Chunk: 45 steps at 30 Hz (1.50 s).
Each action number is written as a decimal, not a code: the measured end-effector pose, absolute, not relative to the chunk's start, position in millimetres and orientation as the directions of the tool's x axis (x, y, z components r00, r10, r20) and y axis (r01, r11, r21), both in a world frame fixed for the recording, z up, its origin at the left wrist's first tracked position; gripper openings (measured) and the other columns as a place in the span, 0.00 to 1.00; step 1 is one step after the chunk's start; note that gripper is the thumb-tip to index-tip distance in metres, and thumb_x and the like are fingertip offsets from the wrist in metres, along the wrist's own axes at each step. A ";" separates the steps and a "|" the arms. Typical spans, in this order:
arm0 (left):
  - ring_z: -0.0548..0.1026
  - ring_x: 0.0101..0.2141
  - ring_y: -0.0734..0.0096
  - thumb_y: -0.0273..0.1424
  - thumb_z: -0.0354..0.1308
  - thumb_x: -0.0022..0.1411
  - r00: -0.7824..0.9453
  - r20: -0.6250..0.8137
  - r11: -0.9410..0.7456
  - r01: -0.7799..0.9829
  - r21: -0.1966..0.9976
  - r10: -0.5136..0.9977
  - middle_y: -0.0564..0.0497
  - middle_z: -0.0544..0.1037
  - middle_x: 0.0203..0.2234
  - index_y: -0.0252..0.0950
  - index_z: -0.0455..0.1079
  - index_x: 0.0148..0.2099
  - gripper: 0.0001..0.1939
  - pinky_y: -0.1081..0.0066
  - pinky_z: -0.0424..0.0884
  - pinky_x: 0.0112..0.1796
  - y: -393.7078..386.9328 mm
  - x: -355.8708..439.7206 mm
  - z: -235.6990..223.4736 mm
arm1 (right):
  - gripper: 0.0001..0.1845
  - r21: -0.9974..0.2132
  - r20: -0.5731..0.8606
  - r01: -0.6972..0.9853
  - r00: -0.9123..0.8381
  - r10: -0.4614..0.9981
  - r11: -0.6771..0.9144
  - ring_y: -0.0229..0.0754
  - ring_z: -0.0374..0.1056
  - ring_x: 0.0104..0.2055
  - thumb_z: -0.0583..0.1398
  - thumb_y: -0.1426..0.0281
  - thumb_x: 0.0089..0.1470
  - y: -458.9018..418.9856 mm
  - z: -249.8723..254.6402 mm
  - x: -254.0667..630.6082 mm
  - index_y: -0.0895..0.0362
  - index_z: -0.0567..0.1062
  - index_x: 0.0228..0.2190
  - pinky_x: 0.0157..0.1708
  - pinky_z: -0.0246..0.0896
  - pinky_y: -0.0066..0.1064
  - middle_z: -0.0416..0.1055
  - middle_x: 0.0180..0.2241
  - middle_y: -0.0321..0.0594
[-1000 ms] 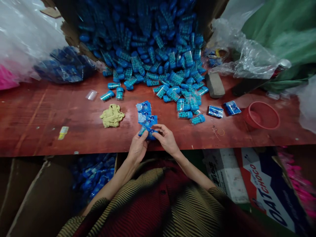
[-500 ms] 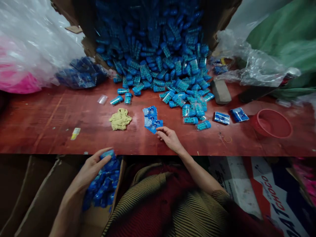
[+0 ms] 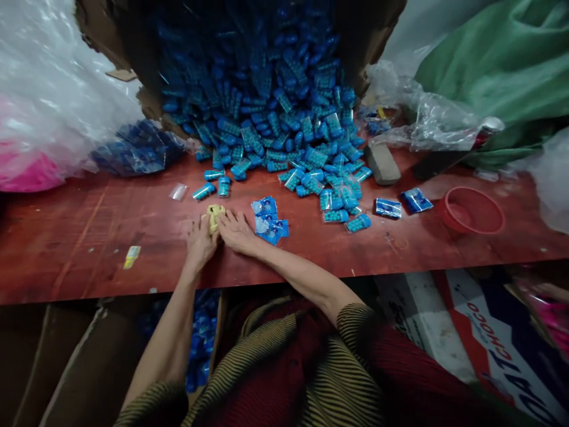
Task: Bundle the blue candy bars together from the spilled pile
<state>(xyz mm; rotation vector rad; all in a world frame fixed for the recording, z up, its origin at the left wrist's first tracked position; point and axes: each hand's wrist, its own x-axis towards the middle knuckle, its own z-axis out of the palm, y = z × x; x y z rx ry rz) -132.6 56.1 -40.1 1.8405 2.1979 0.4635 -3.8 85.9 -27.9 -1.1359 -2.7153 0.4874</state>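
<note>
A crumpled, soft-looking yellow lump [image 3: 215, 214] is squeezed between my two hands on the red table. From its left side my left hand [image 3: 202, 242] closes around it, with some fingers partly hidden. My right hand [image 3: 237, 233] presses on its right side, fingertips on the lump. Just right of that hand, several small blue printed packets [image 3: 270, 222] lie overlapping. Small clear tubes with blue caps and blue beads [image 3: 223, 187] lie beyond the lump, beside a small clear plastic piece [image 3: 178, 191].
A torn carton [image 3: 106, 35] spills a large heap of blue tubes [image 3: 275, 127]. Rightward are a grey block [image 3: 383, 165], two blue packs [image 3: 388, 208] and a red basket [image 3: 473, 212]. Below the table edge, blue packets [image 3: 202, 338] fill a box. Plastic bags [image 3: 57, 89] are at left.
My left hand has left the box of blue packets and come up to the yellow lump. My right hand has moved left from the packets. The lump is now bunched smaller.
</note>
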 end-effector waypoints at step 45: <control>0.66 0.17 0.81 0.29 0.67 0.36 -0.373 -0.514 0.285 -0.519 0.806 0.773 0.57 0.72 0.18 0.32 0.68 0.25 0.12 0.78 0.61 0.18 31.7 36.3 -20.3 | 0.14 -0.959 -0.116 0.261 -0.021 0.993 -0.107 0.35 0.57 0.24 0.51 0.64 0.55 31.8 -29.0 119.9 0.54 0.57 0.21 0.26 0.49 0.26 0.58 0.19 0.30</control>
